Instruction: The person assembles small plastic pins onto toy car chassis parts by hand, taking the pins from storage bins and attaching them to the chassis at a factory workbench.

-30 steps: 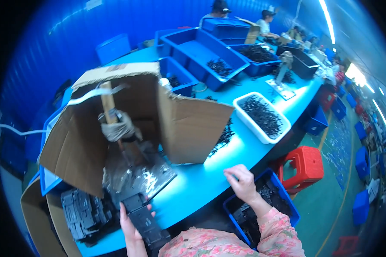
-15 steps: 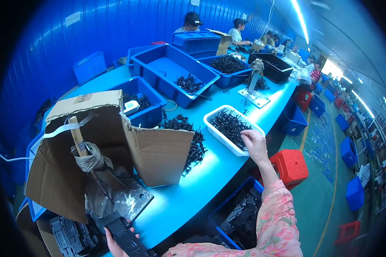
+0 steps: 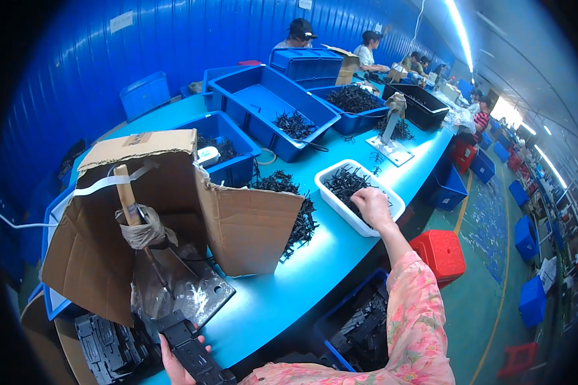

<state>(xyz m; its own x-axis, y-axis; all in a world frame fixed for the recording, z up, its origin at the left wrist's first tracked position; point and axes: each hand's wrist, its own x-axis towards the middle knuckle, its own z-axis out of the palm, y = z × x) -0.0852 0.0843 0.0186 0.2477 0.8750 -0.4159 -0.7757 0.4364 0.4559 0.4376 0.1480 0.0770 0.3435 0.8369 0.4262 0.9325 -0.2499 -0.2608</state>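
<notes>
A long black plastic part [image 3: 196, 356] is held in the grip of the left hand [image 3: 173, 359], low at the near edge of the blue desk [image 3: 282, 292]. The fingers are closed around its near end. The part looks stiff and light, with ridges that should stop it from slipping. It is best held around its middle, where it is widest.

The right hand [image 3: 371, 206] is stretched far out and is dipped into a white tray [image 3: 361, 197] full of small black pieces [image 3: 343, 183]. Its fingers are curled down among the pieces, but it cannot be told whether anything is pinched. The pieces look thin, light and tangly, so several may be lifted together. One is best picked by its end.

Just beyond the left grip, a clear plastic sheet [image 3: 186, 295] is laid in front of an open cardboard box [image 3: 173, 212]. A wooden handle wrapped in cloth [image 3: 138, 221] is stood inside the box. To the left of that grip, a stack of black parts [image 3: 106, 346] is seen. Below the right arm, a blue bin [image 3: 359, 327] of more black parts is set under the desk.
</notes>
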